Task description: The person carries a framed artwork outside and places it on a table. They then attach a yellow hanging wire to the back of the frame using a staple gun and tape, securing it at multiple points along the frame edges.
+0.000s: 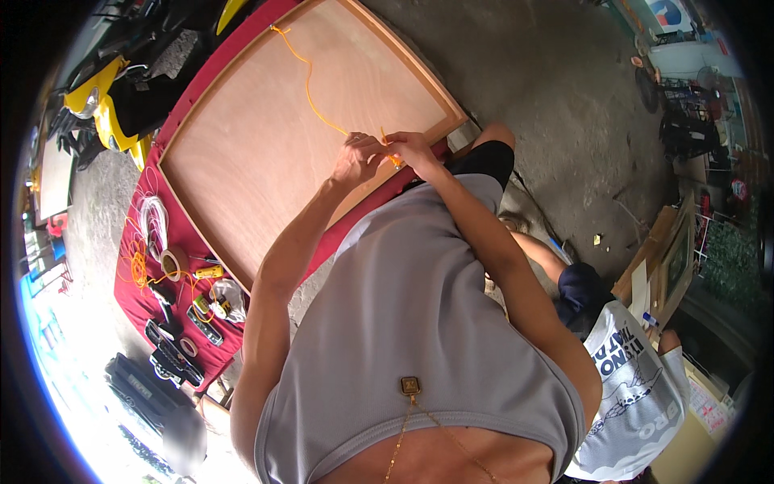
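Note:
A shallow wooden panel with a raised rim [407,59] lies in front of me. A thin orange cord [309,95] is fastened at its far left corner and runs slackly across the board to my hands. My left hand [359,159] is closed, its fingers pinching the cord by the panel's near rim. Close beside it, almost touching, my right hand [413,152] pinches the same cord with thumb and fingertips. A short cord end sticks up between them, and a bunched orange part hangs just below. The exact grip is partly hidden by my fingers.
Red cloth [145,278] covers the table beneath the panel. At left lie a coil of white wire [151,218], a tape roll [173,263], loose orange cord [139,266] and several tools. A yellow motorbike [109,113] stands beyond. Another person [637,395] is close at my right.

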`<state>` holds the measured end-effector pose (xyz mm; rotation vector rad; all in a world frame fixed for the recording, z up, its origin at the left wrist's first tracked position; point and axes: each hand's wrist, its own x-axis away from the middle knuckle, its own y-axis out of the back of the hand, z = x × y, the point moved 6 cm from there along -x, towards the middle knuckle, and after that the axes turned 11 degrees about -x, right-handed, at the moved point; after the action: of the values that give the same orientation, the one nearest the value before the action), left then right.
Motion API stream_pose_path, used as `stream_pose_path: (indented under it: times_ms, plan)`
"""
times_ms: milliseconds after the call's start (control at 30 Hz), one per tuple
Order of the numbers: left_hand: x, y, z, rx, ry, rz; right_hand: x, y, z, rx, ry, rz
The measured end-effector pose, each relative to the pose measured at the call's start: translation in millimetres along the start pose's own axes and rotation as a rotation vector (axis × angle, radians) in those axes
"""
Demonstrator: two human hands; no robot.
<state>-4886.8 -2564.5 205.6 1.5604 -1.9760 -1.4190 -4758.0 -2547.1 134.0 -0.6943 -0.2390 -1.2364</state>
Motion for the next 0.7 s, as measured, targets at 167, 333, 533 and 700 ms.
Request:
stream_pose_path:
  times_ms: [167,333,533,700]
  plan:
    - [10,-6,4,-0.029,0.126,-0.068,-4,6,-5,-0.162,0.097,-0.023]
    - [22,-11,1,-0.079,0.307,-0.129,5,3,-2,-0.029,0.162,-0.023]
    - [36,-12,-4,-0.125,0.379,-0.229,7,1,-5,0.159,0.274,0.031]
    - [41,-8,-6,-0.143,0.375,-0.233,17,-10,4,0.304,0.367,0.057]
